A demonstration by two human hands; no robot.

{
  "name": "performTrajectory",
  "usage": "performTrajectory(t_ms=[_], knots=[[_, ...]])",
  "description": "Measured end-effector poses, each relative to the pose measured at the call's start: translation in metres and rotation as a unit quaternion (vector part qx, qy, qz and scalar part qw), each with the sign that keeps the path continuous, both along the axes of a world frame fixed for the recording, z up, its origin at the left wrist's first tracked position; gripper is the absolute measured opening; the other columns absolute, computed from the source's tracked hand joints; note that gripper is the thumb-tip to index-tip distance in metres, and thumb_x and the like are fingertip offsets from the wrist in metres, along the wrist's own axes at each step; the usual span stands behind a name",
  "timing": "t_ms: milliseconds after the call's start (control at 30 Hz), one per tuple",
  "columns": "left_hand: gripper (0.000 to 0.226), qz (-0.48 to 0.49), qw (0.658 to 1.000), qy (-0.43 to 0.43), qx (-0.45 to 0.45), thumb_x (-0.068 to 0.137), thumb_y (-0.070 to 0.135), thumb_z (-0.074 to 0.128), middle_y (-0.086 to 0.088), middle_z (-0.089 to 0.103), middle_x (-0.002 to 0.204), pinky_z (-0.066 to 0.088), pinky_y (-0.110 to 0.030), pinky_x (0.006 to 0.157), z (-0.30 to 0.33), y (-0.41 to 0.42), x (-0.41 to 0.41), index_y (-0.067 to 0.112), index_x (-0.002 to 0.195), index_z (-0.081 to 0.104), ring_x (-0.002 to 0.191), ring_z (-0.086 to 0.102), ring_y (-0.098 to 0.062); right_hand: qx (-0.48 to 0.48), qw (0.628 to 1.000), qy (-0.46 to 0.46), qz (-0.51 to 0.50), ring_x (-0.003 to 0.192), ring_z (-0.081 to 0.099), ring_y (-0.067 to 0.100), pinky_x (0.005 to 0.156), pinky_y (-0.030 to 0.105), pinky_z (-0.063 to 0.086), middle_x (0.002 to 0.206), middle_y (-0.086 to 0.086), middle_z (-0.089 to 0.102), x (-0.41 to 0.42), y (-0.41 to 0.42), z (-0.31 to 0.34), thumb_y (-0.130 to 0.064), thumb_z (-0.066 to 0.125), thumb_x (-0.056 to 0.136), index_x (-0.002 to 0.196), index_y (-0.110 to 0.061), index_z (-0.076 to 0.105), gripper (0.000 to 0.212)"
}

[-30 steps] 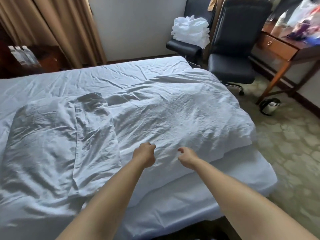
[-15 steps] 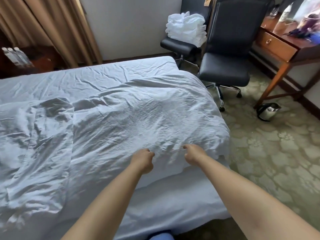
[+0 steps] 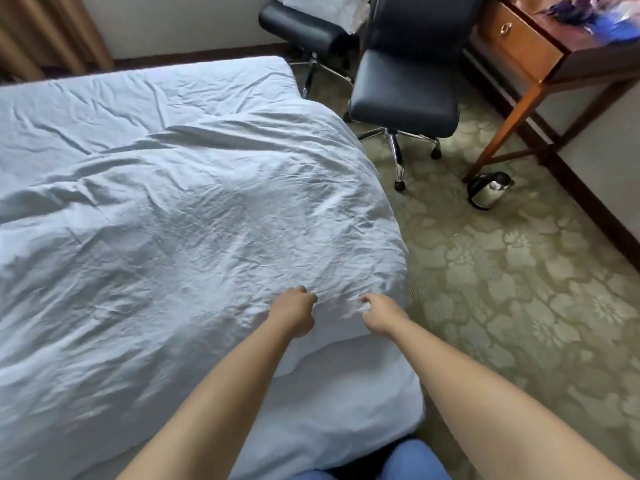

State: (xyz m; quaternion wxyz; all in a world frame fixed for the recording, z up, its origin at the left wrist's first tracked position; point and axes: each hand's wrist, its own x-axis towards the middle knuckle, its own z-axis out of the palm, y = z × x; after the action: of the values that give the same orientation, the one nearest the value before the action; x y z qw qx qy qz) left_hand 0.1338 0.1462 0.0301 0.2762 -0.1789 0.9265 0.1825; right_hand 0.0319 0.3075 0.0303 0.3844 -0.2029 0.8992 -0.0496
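A wrinkled white duvet (image 3: 194, 216) covers most of the bed (image 3: 346, 403), its near edge bunched close to the bed's right corner. My left hand (image 3: 294, 311) grips that near edge with curled fingers. My right hand (image 3: 381, 311) pinches the same edge a little to the right, close to the duvet's corner. Both arms reach forward from the bottom of the view.
Two black office chairs (image 3: 405, 95) stand past the bed's far right corner, the farther one holding white folded linen (image 3: 325, 3). A wooden desk (image 3: 540, 50) is at the upper right. A steel kettle (image 3: 490, 190) sits on the patterned carpet (image 3: 519, 289). Brown curtains (image 3: 45, 32) hang upper left.
The view has swung right and down, so the grey pillowcase on the left has left the frame. Both hands keep their hold on the duvet edge, which now lies nearer the bed's right corner.
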Motion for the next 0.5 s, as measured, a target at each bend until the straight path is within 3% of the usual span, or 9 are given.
performTrajectory(t_ms=[333,433,500], knots=[[0.057,0.053,0.998,-0.017,-0.019,0.085,0.012,0.051,-0.007,0.025,0.151,0.036,-0.041,0.106,-0.036,0.048,-0.104,0.022,0.14,0.039,0.138,0.025,-0.027,-0.017,0.998,-0.062,-0.022,0.125,0.047,0.03,0.102,0.035,0.041,0.138,0.013,0.045,-0.109,0.036,-0.081,-0.022,0.041,0.095,0.132,-0.013,0.05,0.039],[0.072,0.047,0.997,-0.049,-0.044,0.085,0.015,0.052,-0.004,0.007,0.159,0.014,-0.05,0.117,-0.059,0.068,-0.133,0.028,0.149,0.02,0.147,0.001,-0.028,-0.057,0.968,-0.146,-0.196,0.124,0.048,0.032,0.104,0.039,0.039,0.139,0.014,0.047,-0.134,0.046,-0.115,-0.037,0.039,0.099,0.136,-0.011,0.046,0.046],[0.078,0.043,0.995,-0.064,-0.059,0.085,0.015,0.051,0.001,-0.004,0.16,0.004,-0.061,0.115,-0.074,0.078,-0.154,0.032,0.15,0.011,0.146,-0.012,-0.029,-0.088,0.916,-0.218,-0.326,0.127,0.046,0.032,0.107,0.043,0.037,0.141,0.012,0.045,-0.143,0.049,-0.142,-0.048,0.035,0.098,0.141,-0.01,0.04,0.058]])
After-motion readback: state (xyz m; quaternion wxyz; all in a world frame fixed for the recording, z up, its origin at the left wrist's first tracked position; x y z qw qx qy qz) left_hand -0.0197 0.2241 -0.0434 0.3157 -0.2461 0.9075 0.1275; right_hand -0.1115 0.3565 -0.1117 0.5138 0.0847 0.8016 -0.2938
